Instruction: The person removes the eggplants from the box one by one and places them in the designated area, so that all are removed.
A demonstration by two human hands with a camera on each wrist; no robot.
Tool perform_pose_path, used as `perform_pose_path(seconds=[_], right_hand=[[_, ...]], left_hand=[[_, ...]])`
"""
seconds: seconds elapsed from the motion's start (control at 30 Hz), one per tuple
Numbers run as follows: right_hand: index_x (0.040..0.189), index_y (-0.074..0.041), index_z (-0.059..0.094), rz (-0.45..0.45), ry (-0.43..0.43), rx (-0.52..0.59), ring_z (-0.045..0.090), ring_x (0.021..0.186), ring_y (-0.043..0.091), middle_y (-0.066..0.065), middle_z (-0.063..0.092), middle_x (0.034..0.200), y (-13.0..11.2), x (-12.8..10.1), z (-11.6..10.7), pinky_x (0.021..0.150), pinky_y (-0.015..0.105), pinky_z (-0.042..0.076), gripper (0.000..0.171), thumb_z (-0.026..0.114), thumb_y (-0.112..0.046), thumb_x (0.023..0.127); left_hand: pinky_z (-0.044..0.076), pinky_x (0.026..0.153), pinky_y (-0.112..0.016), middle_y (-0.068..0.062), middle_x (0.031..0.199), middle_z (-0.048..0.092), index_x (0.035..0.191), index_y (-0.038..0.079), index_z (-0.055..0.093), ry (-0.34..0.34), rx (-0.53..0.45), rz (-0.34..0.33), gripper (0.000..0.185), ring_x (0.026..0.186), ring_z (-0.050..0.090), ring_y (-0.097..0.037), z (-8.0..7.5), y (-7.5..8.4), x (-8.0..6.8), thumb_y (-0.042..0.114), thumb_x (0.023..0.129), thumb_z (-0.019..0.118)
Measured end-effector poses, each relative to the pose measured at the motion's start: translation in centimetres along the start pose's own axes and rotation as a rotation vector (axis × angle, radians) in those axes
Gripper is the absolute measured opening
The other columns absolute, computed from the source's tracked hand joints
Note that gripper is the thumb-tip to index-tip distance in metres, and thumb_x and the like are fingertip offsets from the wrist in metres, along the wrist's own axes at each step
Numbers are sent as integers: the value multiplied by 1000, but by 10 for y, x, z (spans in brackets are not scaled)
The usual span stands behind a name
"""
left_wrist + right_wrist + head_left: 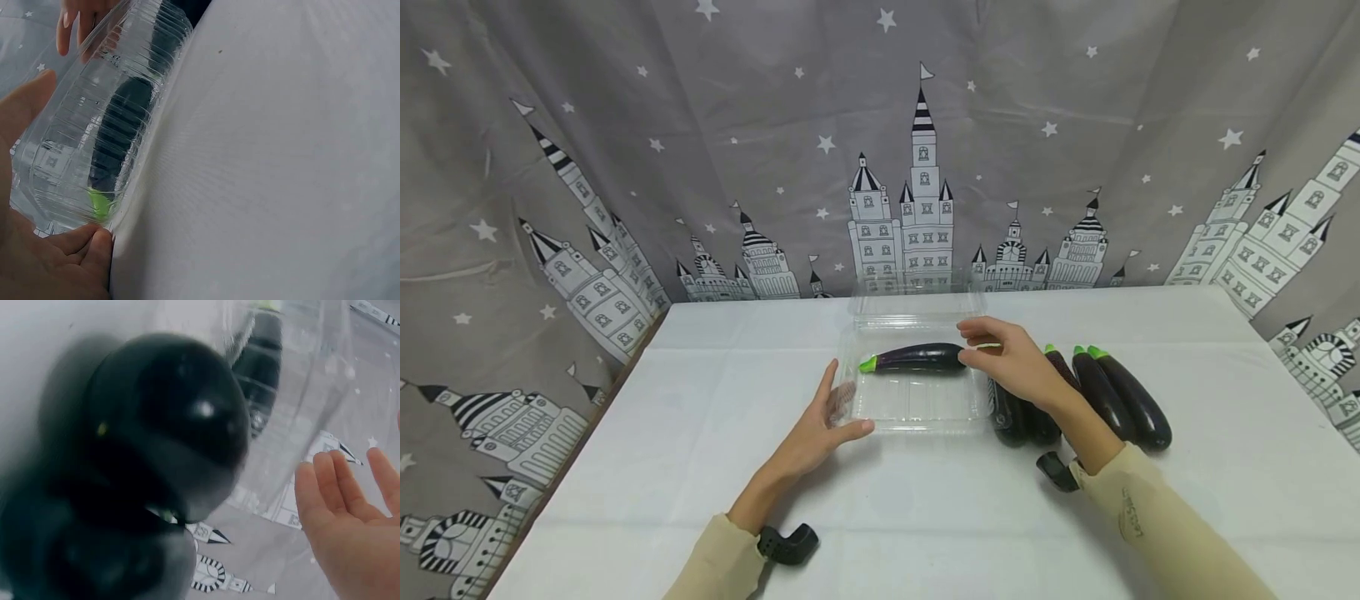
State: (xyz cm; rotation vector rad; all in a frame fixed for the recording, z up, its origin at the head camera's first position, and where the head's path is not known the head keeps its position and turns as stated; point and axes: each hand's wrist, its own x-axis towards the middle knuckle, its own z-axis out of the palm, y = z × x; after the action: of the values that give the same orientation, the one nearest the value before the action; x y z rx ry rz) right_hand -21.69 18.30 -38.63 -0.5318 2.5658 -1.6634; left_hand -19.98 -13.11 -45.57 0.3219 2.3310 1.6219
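A clear plastic clamshell box [910, 408] lies on the table with its lid [917, 300] raised at the back. Inside it one dark eggplant [917, 358] lies crosswise, green stem end to the left. My left hand [816, 429] rests against the box's left side near its front corner, thumb and fingers spread; in the left wrist view its fingertips [94, 244] touch the corner. Over the box's right edge hovers my right hand [1011, 362], fingers loosely extended and holding nothing. Several more eggplants [1123, 400] lie right of the box, partly hidden under the right forearm.
A white cloth covers the table [647, 475]. Behind it hangs a grey curtain [737, 167] printed with castles and stars. Wrist-worn black devices [788, 544] sit below both hands.
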Motion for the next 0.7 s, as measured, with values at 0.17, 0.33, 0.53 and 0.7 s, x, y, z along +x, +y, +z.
perform_pose_path(seconds=[0.17,0.33,0.53,0.7], right_hand=[[137,3,53,-26,-27,35,49,126,38,21,55,135,0,12,12,107,49,37,47,66,-11,94],[137,3,53,-51,-52,34,47,130,36,20,54,137,2,22,22,110,51,32,49,67,-13,93],[135,2,56,-57,-57,-63,46,132,34,18,56,137,8,34,33,110,53,32,49,68,-14,91],[135,1,57,-44,-61,-155,46,132,33,16,57,136,13,41,39,109,52,33,49,70,-15,90]], left_hand=[[15,114,-58,-20,160,22,159,21,-6,4,8,-1,110,146,21,-38,0,0,1,30,87,76],[15,114,-58,-21,160,22,159,21,-7,2,4,-1,111,146,21,-38,0,0,1,30,87,76],[15,114,-59,-20,160,22,159,21,-7,-1,-10,-5,110,146,21,-37,0,-1,1,29,87,76],[15,114,-58,-20,159,23,159,21,-7,-5,-18,0,110,146,21,-37,0,-1,1,30,87,76]])
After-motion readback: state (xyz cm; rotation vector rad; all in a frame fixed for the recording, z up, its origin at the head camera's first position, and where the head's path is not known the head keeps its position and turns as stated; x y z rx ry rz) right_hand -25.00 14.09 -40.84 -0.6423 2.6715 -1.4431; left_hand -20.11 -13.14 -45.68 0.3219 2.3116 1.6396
